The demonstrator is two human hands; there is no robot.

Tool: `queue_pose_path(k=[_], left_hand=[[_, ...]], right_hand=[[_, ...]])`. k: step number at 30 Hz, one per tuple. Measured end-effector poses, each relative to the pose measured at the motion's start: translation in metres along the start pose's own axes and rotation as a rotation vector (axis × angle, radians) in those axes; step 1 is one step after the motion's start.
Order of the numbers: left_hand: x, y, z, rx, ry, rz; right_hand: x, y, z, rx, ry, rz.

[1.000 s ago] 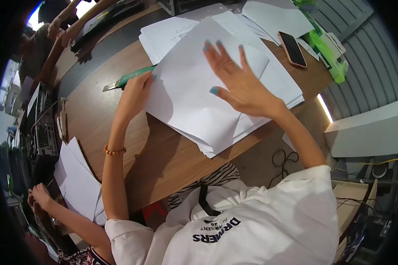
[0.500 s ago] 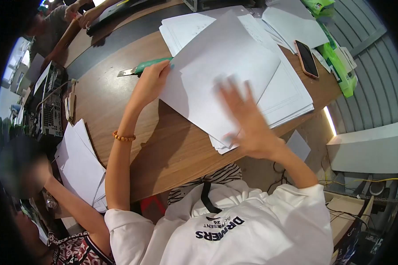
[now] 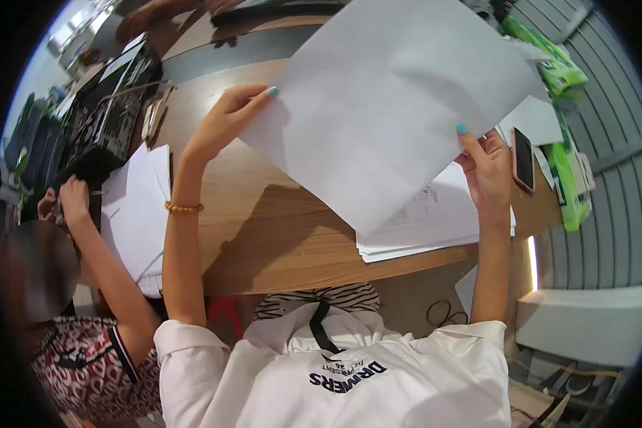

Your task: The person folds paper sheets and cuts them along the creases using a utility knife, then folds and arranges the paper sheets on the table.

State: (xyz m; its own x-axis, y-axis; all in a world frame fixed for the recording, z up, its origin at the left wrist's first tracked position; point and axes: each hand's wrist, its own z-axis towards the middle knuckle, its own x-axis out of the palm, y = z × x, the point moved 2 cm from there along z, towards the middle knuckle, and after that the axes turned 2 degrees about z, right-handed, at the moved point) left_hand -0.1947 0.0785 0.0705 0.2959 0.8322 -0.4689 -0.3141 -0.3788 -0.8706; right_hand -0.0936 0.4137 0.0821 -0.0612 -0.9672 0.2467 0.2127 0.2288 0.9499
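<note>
A large white sheet of paper is raised above the desk, held at two of its edges. My left hand pinches its left edge, thumb on top, an orange bead bracelet at the wrist. On the opposite side my right hand grips the right edge, the thumb on the near face and the fingers partly behind. Below the sheet lies a stack of papers with faint drawings, mostly covered. The green cutter seen earlier does not show now.
A phone and green packages lie at the desk's right side. More white papers and a computer case are on the left. A person in a patterned top works there; another person's hands are at the far side.
The sheet has been lifted off the stack towards me. My right hand has gone from moving flat over the paper to gripping its right edge. My left hand still pinches the left edge.
</note>
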Motion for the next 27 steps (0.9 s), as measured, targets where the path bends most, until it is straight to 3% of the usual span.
queue_pose_path(k=[3,6,7,9,10,11,13,15,17,20,23,27], left_hand=[[-0.014,-0.004,-0.045,-0.094,-0.185,-0.075],[-0.036,0.006,-0.093,-0.185,-0.285,0.093],[-0.042,0.020,-0.110,-0.318,-0.284,-0.094],[-0.041,0.023,-0.129,-0.313,-0.287,-0.340],[-0.040,0.027,-0.138,-0.390,-0.390,-0.270],[-0.042,0.041,-0.144,-0.378,-0.338,-0.213],[-0.034,0.026,-0.138,-0.461,-0.496,-0.223],[-0.032,0.046,-0.149,-0.485,-0.502,-0.034],[-0.025,0.060,-0.150,-0.456,-0.475,-0.029],[-0.020,0.072,-0.148,-0.418,-0.434,0.018],[-0.022,0.075,-0.145,-0.374,-0.437,0.044],[-0.016,0.083,-0.145,-0.306,-0.497,-0.110]], right_hand=[[0.030,-0.004,0.017,0.022,0.039,-0.094],[0.062,-0.012,0.050,0.083,0.324,-0.244],[0.072,-0.013,0.065,0.080,0.334,-0.238],[0.102,-0.015,0.092,0.269,0.776,-0.268],[0.113,-0.023,0.107,0.358,0.899,-0.442],[0.124,-0.025,0.114,0.344,0.900,-0.432],[0.139,-0.033,0.120,0.355,0.798,-0.278],[0.121,-0.068,0.130,0.238,0.735,-0.308],[0.103,-0.081,0.121,-0.288,0.484,-1.008],[0.093,-0.098,0.099,-0.329,0.546,-1.044],[0.108,-0.101,0.090,-0.557,0.556,-1.124],[0.114,-0.100,0.091,-0.570,0.491,-1.151]])
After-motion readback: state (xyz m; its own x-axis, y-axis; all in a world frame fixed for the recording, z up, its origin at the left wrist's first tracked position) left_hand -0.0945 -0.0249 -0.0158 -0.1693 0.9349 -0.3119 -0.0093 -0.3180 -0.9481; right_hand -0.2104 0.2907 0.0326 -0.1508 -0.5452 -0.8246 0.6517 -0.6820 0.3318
